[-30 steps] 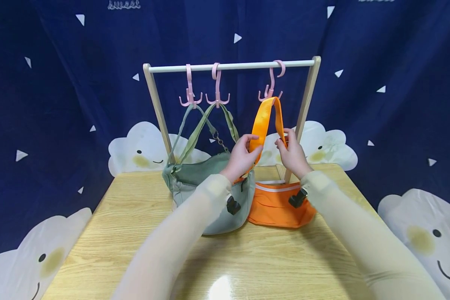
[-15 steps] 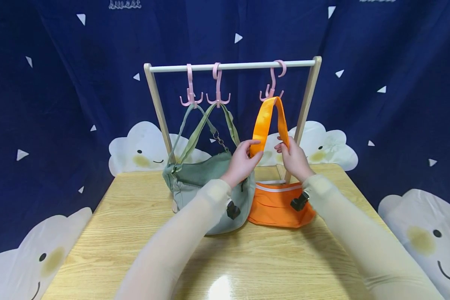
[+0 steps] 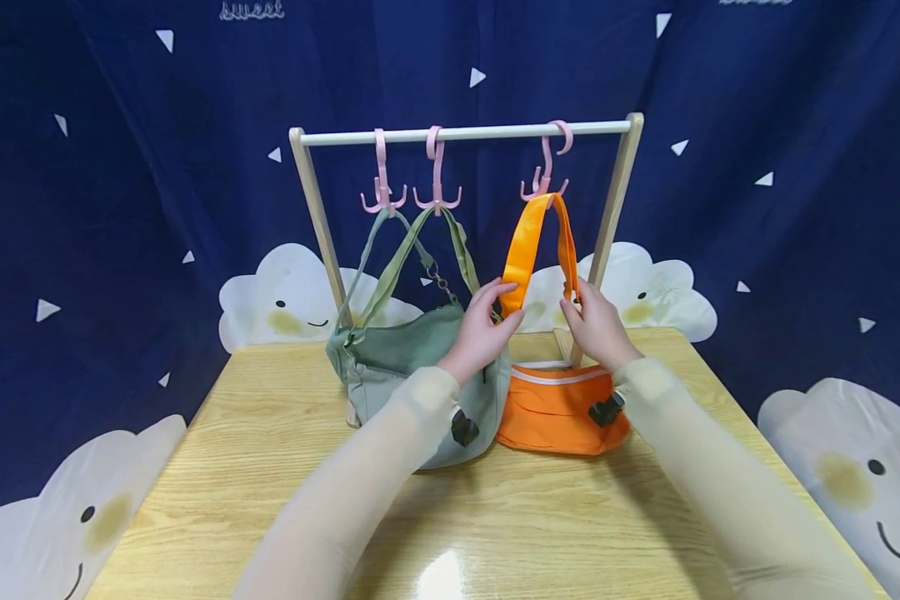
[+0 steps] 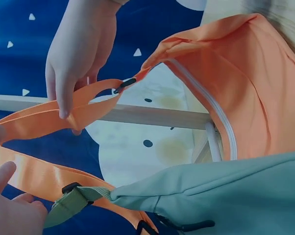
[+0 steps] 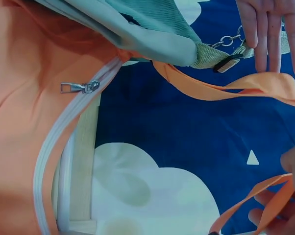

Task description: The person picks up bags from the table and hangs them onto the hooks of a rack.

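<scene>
While orange strap hangs from hook: left hand seemingly released | right hand pinches it; bag zipped.

Orange bag with white zip trim, orange strap. Left of it, sage-green bag with olive-green straps. Three pink hooks on a white rail, pale wood frame. Light wood-grain tabletop. Far backdrop: navy with white triangles and white smiling clouds. Cream sleeves.
</scene>
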Demonstrator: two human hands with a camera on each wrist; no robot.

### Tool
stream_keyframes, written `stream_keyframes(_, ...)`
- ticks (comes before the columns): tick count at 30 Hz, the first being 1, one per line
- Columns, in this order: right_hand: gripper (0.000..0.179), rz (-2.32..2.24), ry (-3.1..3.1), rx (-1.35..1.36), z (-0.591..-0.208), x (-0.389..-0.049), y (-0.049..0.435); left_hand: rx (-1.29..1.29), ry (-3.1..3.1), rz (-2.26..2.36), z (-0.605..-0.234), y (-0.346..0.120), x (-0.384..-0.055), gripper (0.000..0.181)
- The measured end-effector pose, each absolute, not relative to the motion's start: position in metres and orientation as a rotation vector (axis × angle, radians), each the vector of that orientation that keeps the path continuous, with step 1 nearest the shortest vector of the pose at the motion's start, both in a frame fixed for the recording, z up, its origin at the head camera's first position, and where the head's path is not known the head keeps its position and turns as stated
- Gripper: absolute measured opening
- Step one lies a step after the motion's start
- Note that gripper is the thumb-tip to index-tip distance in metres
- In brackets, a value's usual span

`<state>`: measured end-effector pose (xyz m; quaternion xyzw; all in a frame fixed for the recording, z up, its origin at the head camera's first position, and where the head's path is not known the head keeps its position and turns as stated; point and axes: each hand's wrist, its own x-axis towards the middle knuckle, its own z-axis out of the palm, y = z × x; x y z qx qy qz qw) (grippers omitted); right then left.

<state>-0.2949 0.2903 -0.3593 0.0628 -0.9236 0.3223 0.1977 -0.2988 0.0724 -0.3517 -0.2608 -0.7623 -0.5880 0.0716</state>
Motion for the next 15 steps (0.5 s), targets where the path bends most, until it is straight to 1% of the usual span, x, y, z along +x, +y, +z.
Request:
stream_keyframes(7, 0.056, 0.828, -2.566, 0.194, -0.37, -0.289, 0.295, -0.777, -2.274, -1.838, -0.357, 0.068, -0.296, 0.042)
stream_keyframes(15, 0.059, 0.794, -2.465, 0.229, -0.384, -0.27, 0.301, -0.824, -2.226, -1.865, -0.369, 0.06, -0.28, 0.041)
